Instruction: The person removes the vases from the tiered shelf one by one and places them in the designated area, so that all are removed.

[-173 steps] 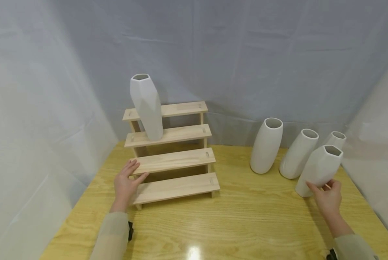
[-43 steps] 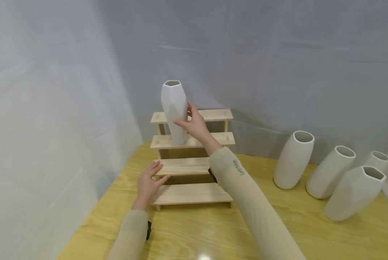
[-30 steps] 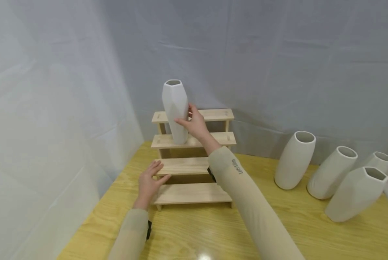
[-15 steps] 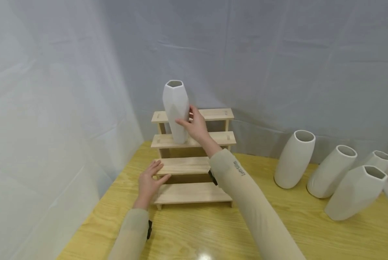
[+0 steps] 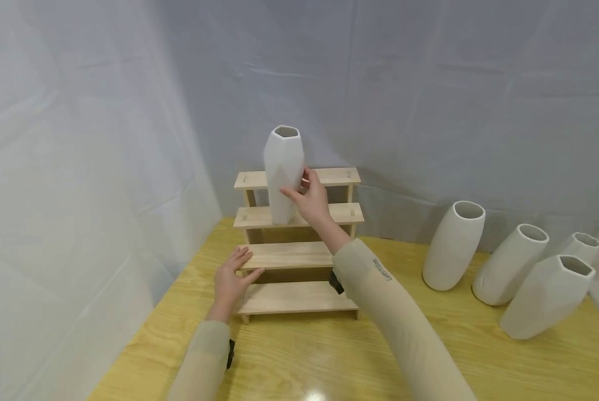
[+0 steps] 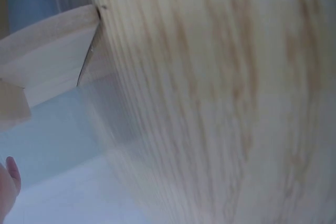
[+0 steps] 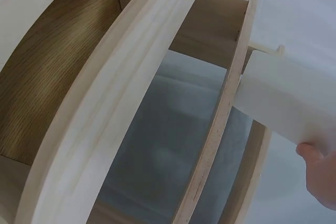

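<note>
A white faceted vase [image 5: 283, 167] stands near upright on the second tier from the top of a wooden tiered display stand [image 5: 294, 301], left of its middle. My right hand [image 5: 313, 200] grips the vase's lower right side, thumb across the front and fingers behind. In the right wrist view the thumb [image 7: 317, 174] presses against the vase [image 7: 289, 98], whose base is at the tier's board. My left hand [image 5: 229, 281] holds the stand's left end, fingers over the third tier from the top and thumb in front. The left wrist view mostly shows blurred wood grain.
On the right of the wooden table [image 5: 289, 362] stand two smooth white vases, one taller [image 5: 454, 245] and one beside it [image 5: 510, 264]. A faceted vase [image 5: 547, 298] is in front of a partly hidden one [image 5: 584, 245]. Pale cloth [image 5: 404, 111] hangs behind.
Earlier my right hand was on a faceted vase at the right; it then went to the vase on the stand. Over the last half second that vase has shifted right along its tier.
</note>
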Action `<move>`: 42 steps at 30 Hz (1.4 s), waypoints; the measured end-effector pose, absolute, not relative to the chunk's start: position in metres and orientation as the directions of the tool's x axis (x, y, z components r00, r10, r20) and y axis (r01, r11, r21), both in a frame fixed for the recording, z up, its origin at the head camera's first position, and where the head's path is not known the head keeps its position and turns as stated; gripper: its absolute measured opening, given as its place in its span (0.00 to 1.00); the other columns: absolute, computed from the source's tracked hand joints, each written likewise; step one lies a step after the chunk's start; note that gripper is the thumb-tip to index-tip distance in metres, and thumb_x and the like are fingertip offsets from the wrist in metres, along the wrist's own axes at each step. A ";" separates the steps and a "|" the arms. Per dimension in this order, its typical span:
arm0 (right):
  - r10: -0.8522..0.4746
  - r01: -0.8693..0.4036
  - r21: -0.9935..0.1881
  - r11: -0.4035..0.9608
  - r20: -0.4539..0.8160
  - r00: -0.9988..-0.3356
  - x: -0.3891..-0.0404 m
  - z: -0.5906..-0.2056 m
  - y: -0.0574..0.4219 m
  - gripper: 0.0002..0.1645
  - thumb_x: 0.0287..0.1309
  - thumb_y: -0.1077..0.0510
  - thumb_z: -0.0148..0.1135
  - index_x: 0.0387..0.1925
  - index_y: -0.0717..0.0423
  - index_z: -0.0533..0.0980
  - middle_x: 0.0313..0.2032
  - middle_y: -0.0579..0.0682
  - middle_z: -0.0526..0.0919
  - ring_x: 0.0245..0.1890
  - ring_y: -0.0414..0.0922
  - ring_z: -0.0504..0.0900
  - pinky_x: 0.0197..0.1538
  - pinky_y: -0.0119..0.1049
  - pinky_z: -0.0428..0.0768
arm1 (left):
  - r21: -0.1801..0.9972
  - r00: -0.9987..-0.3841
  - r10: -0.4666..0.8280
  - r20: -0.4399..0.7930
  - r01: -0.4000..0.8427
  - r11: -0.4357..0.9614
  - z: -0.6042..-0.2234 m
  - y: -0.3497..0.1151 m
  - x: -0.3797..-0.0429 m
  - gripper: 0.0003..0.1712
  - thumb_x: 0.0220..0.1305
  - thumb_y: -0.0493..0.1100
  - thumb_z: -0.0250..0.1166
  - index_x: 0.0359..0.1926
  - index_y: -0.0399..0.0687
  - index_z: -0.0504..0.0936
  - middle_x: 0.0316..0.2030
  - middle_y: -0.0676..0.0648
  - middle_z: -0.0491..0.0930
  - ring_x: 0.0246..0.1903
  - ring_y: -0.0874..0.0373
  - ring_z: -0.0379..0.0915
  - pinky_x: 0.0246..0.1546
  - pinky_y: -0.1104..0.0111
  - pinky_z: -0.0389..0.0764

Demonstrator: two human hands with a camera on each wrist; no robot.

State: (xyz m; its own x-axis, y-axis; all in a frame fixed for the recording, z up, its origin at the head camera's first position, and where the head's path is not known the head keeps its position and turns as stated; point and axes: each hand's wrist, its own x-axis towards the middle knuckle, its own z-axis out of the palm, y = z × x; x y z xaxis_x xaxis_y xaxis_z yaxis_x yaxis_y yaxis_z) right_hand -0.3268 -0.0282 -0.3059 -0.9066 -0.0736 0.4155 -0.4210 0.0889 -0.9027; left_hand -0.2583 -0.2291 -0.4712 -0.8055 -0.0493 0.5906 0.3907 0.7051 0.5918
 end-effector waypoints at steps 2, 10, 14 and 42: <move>-0.058 -0.419 -0.903 0.089 0.416 -0.908 -0.323 -0.306 -0.024 0.38 0.46 0.57 0.67 0.58 0.57 0.61 0.53 0.53 0.69 0.50 0.47 0.72 0.48 0.36 0.75 | 0.597 -0.810 -0.049 0.584 0.387 0.703 -0.472 -0.228 -0.259 0.30 0.42 0.47 0.72 0.47 0.37 0.77 0.52 0.44 0.72 0.57 0.51 0.61 0.56 0.59 0.63; -0.019 -0.439 -0.896 0.069 0.439 -0.898 -0.292 -0.290 -0.001 0.35 0.45 0.62 0.67 0.56 0.62 0.62 0.52 0.57 0.70 0.49 0.49 0.72 0.48 0.36 0.75 | 0.612 -0.815 -0.046 0.578 0.395 0.685 -0.471 -0.225 -0.260 0.31 0.43 0.49 0.71 0.47 0.37 0.77 0.52 0.44 0.72 0.57 0.51 0.61 0.56 0.59 0.63; 0.000 -0.458 -0.887 0.063 0.459 -0.889 -0.275 -0.281 0.011 0.35 0.45 0.65 0.66 0.55 0.65 0.62 0.51 0.60 0.70 0.50 0.52 0.71 0.48 0.37 0.75 | 0.626 -0.820 -0.058 0.569 0.387 0.677 -0.470 -0.225 -0.260 0.30 0.42 0.48 0.72 0.47 0.37 0.77 0.52 0.44 0.72 0.57 0.51 0.61 0.57 0.60 0.62; 0.181 -0.460 -0.871 0.173 0.487 -0.854 -0.243 -0.328 0.110 0.35 0.37 0.66 0.71 0.51 0.65 0.66 0.43 0.57 0.74 0.43 0.45 0.73 0.45 0.41 0.77 | 0.658 -0.827 -0.093 0.554 0.367 0.657 -0.465 -0.237 -0.255 0.30 0.40 0.45 0.73 0.46 0.37 0.78 0.52 0.44 0.72 0.57 0.51 0.61 0.56 0.59 0.63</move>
